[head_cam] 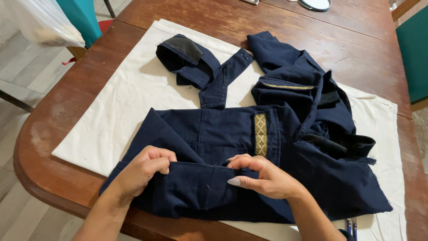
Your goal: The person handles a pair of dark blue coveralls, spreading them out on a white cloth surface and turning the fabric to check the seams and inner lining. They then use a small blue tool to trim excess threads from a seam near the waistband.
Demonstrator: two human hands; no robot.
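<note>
- Left hand [143,172] pinches a fold of the navy garment [249,147] at its near edge
- Right hand [263,176] grips the same fold just beside it, fingers curled
- Garment lies on a white cloth [125,93] over the wooden table [58,116]

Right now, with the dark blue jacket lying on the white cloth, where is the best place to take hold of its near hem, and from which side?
Probably the folded near edge of the jacket, from the near side. The left hand and right hand already pinch that fold, apart from each other. The doubled fabric there gives a firm ridge, and the rest lies flat on the white cloth.
</note>
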